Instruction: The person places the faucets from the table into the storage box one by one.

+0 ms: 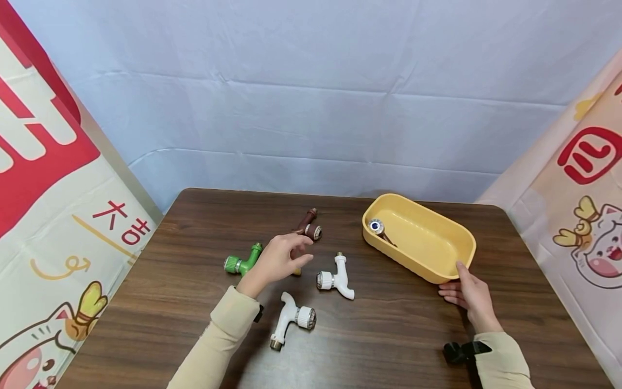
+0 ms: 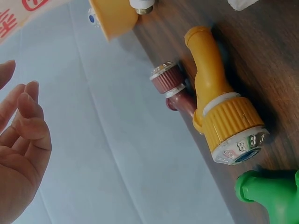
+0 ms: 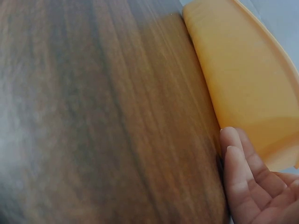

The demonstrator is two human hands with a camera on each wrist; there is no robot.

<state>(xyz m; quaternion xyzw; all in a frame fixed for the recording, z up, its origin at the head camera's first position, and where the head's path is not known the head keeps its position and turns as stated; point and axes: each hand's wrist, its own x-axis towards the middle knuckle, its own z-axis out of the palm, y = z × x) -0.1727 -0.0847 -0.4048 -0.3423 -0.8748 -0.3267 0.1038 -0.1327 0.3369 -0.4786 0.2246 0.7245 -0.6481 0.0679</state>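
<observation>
My left hand (image 1: 282, 256) hovers with relaxed fingers and nothing in them, above a yellow tap (image 2: 210, 74) that it mostly hides in the head view. Just beyond it lies a dark red tap (image 1: 311, 227), and to its left a green tap (image 1: 245, 263). Two white taps, one (image 1: 340, 278) to the right of this hand and one (image 1: 290, 319) nearer the front, rest on the table. With thumb at the rim and fingers against the outer wall, my right hand (image 1: 473, 297) holds the near right corner of a yellow plastic basin (image 1: 423, 262).
Inside the basin, at its left end, lies a tap with a blue-centred knob (image 1: 376, 226). The brown wooden table (image 1: 389, 346) meets a pale cloth backdrop (image 1: 311, 135) behind, with printed banners (image 1: 593, 216) at both sides.
</observation>
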